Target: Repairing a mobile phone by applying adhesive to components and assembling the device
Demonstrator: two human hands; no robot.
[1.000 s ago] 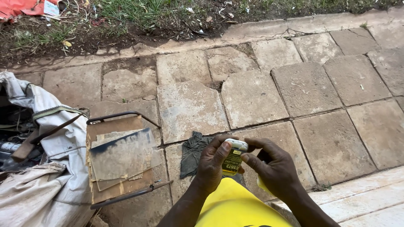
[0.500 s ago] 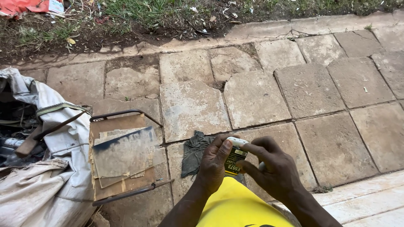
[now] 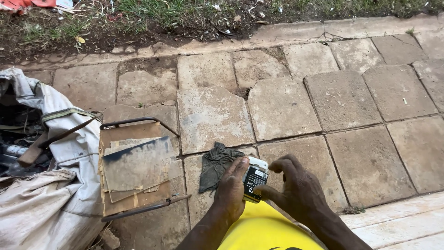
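Note:
My left hand grips a small can with a black label and a white top, held low over the paving just above my yellow-clad knee. My right hand rests against the can's right side, fingers curled at its top edge. A dark crumpled cloth lies on the paving stones just left of my left hand.
A low stool with a dark metal frame and worn cardboard on its seat stands to the left. An open grey canvas bag with tools fills the far left. Cracked paving stones spread ahead, and a grass strip runs along the top.
My hands and the can have barely moved. The view has shifted slightly, and my right fingers have curled closer around the can's top.

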